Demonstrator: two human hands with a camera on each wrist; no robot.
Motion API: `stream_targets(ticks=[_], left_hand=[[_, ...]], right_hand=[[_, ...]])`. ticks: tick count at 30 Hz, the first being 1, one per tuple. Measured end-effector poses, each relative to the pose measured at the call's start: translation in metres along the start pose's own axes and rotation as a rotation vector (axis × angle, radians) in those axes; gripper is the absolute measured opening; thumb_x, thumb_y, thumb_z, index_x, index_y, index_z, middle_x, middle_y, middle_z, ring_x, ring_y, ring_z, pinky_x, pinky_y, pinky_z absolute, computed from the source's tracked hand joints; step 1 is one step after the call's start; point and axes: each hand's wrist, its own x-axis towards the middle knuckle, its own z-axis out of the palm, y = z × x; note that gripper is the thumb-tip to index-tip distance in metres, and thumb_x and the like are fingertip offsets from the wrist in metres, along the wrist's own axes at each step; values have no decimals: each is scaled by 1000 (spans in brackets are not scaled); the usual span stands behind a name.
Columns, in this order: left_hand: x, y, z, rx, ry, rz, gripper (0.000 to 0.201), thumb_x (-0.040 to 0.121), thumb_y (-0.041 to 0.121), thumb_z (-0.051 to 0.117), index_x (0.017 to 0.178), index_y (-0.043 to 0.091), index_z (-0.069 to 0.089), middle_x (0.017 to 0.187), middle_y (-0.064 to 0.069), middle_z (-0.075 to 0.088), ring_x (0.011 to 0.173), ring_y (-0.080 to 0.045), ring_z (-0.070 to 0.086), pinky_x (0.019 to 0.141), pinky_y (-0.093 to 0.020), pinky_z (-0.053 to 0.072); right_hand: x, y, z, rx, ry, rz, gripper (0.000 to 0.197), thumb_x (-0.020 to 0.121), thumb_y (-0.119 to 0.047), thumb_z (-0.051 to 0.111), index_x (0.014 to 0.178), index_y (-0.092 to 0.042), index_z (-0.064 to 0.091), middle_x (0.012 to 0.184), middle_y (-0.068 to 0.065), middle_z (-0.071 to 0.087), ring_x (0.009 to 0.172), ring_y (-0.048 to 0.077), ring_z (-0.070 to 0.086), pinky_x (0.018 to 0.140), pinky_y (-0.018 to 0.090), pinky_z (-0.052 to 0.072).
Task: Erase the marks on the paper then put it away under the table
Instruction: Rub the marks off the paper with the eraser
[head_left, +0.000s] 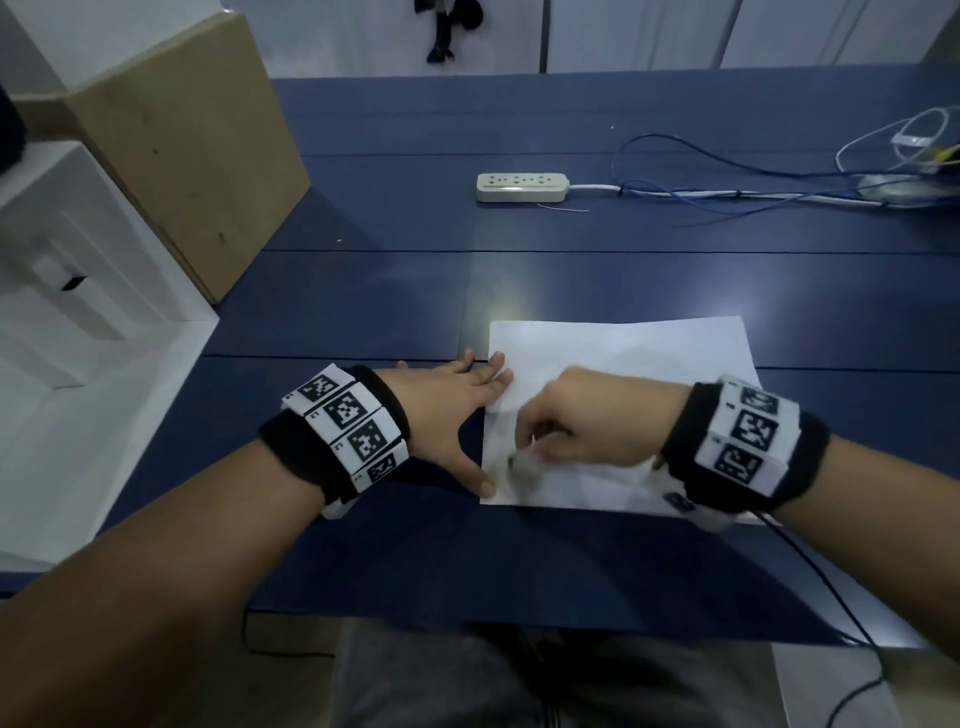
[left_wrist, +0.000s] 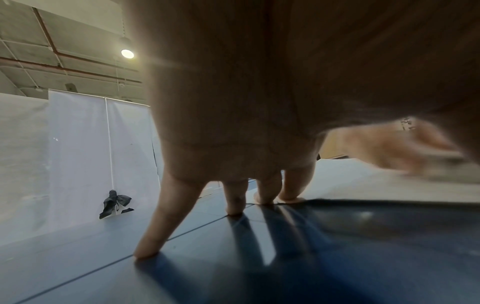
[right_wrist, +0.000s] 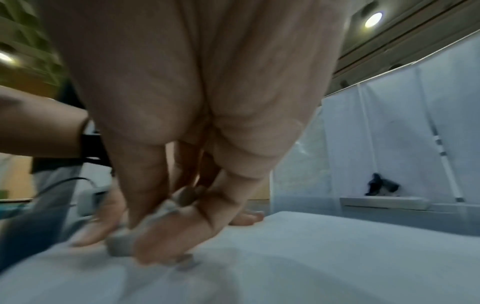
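A white sheet of paper lies flat on the blue table, near its front edge. My left hand is spread flat, with two fingertips and the thumb pressing the paper's left edge and the other fingers on the table. My right hand is curled over the paper's near left corner and pinches a small greyish eraser against the sheet. The eraser looks blurred in every view. Faint grey smudges show on the paper around it.
A white power strip with tangled blue and white cables lies at the back right. A cardboard box and a white unit stand at the left. A black cable runs off the table's front right.
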Motion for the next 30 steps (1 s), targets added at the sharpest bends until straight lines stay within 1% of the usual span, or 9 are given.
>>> stream_targets(ticks=[4, 9, 12, 15, 20, 22, 26, 28, 30], left_hand=[[0, 1, -1, 2, -6, -1, 134, 60, 82, 66, 154, 30, -13, 158, 18, -26, 147, -13, -21, 105, -77, 17], [-1, 1, -2, 4, -11, -10, 134, 62, 80, 67, 154, 28, -15, 158, 16, -27, 147, -13, -22, 106, -77, 15], [-1, 2, -2, -3, -13, -5, 134, 61, 80, 68, 154, 28, -15, 158, 17, -27, 147, -13, -22, 105, -77, 16], [-1, 2, -3, -9, -24, -7, 133, 62, 79, 68, 154, 29, -15, 158, 16, -27, 147, -13, -23, 105, -78, 15], [0, 1, -1, 0, -18, -9, 135, 61, 81, 66, 154, 28, -16, 157, 16, -28, 147, -13, -23, 106, -77, 15], [-1, 2, -2, -4, -17, -7, 134, 62, 80, 67, 154, 28, -15, 157, 16, -28, 147, -12, -23, 106, -77, 15], [-1, 2, -2, -9, -16, -3, 134, 61, 80, 68, 155, 28, -13, 158, 17, -27, 147, -13, -22, 105, -78, 16], [-1, 2, -3, -2, -14, -3, 134, 61, 80, 67, 154, 28, -14, 157, 17, -27, 147, -13, -22, 105, -77, 17], [-1, 2, -2, 3, -12, -5, 134, 61, 81, 67, 154, 28, -15, 157, 17, -27, 147, -12, -22, 105, -77, 16]], right_hand=[[7, 17, -14, -101, 168, 119, 26, 95, -35, 59, 110, -19, 72, 98, -2, 74, 93, 19, 65, 86, 33, 51], [-8, -6, 4, 18, -53, -48, 25, 93, -41, 62, 109, -25, 73, 93, -5, 74, 80, 11, 63, 79, 26, 52], [5, 12, -9, -61, 97, 54, 23, 94, -35, 60, 109, -21, 72, 96, -2, 74, 79, 12, 57, 83, 29, 50], [8, 26, -16, -59, 202, 145, 26, 94, -39, 61, 107, -20, 71, 95, -2, 73, 84, 17, 62, 81, 31, 50], [-11, -7, 8, 52, -90, -69, 22, 91, -42, 63, 106, -28, 71, 92, -8, 74, 79, 8, 63, 77, 24, 52], [-5, -3, 4, 47, -53, -38, 24, 91, -42, 63, 106, -26, 72, 91, -7, 73, 80, 10, 63, 79, 27, 52], [8, 27, -15, -44, 164, 130, 27, 93, -40, 62, 109, -21, 71, 96, -3, 73, 87, 16, 63, 84, 31, 51], [2, 23, -11, -16, 128, 99, 23, 93, -38, 62, 108, -24, 72, 93, -5, 73, 85, 15, 64, 82, 30, 51], [-8, 7, 2, 28, -3, 5, 20, 92, -38, 64, 107, -27, 71, 92, -7, 73, 79, 9, 63, 79, 25, 51]])
